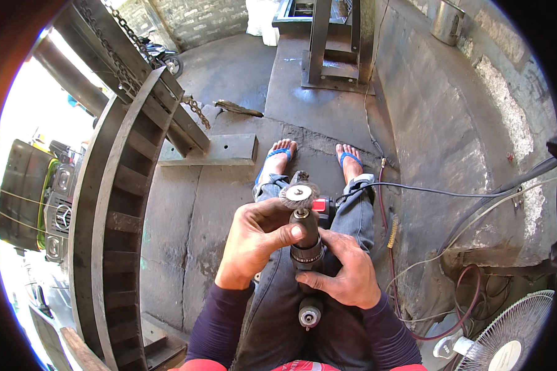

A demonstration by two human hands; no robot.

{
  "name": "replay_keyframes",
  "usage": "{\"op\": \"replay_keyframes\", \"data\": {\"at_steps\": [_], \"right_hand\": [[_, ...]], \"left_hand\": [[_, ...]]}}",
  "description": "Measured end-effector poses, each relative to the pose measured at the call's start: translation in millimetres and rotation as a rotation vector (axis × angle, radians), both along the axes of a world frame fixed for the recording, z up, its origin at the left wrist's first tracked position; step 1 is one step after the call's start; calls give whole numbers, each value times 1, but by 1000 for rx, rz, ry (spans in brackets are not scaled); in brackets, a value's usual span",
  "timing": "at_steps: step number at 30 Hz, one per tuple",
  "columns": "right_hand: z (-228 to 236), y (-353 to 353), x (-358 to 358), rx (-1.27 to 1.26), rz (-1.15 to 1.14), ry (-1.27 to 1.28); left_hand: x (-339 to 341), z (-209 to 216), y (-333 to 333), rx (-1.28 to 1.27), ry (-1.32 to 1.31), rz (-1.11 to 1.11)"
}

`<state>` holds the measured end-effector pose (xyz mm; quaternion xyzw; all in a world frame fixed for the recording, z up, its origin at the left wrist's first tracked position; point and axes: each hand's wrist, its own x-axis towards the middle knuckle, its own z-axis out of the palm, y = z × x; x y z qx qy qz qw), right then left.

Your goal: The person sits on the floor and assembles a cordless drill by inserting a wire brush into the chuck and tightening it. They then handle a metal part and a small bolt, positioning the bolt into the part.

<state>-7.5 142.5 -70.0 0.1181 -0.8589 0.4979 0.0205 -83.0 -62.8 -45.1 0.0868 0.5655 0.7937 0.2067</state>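
Observation:
A power drill [307, 255] with a black chuck is held upright above my lap. In its chuck sits a round wire wheel brush [298, 195] with a pale metal centre disc. My left hand [257, 238] is closed on the upper part of the chuck, its thumb pressed across the front just below the brush. Lower down, my right hand [351, 269] grips the drill's collar from the right, thumb in front. A red and black part [320, 205] shows behind the drill. Between my thighs a small round metal-tipped end [309, 315] points up; its kind is unclear.
A black cable [427, 190] runs right from behind the drill. A curved steel ladder-like frame [120, 222] stands at left, near a hanging chain [198, 113] and steel beam [216, 150]. A fan [513, 337] and red hose [439, 337] lie lower right. A concrete wall [439, 123] rises at right.

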Motion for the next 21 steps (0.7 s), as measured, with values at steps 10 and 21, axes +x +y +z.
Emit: {"op": "replay_keyframes", "data": {"at_steps": [10, 21], "right_hand": [[-3, 15, -1, 38, 161, 20], [-1, 22, -4, 23, 215, -86]], "left_hand": [[8, 0, 4, 77, -64, -22], [10, 0, 8, -45, -21, 138]]}}
